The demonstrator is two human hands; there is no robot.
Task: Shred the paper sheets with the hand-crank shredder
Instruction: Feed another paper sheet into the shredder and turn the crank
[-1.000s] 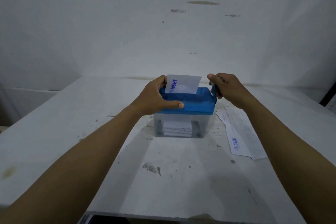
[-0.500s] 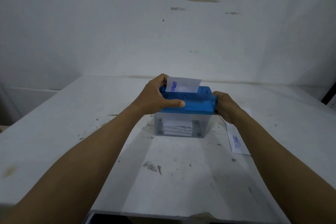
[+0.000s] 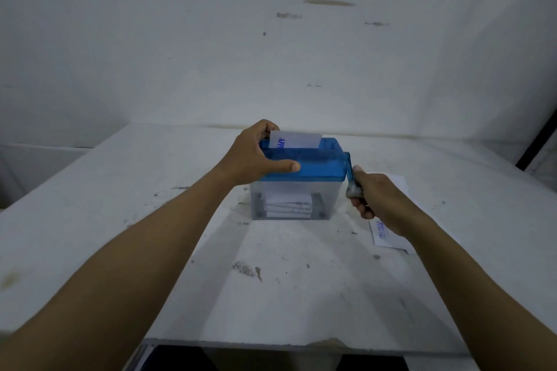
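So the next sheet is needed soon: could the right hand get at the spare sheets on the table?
Probably yes: the spare sheets lie uncovered just beneath the right hand, though it must first let go of the crank handle.

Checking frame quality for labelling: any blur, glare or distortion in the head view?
Head view: dim, bluish cast, no glare; wide-angle bend at the edges; soft shadows under the blue-lidded clear plastic shredder; right hand on the blue crank handle slightly motion-smeared.
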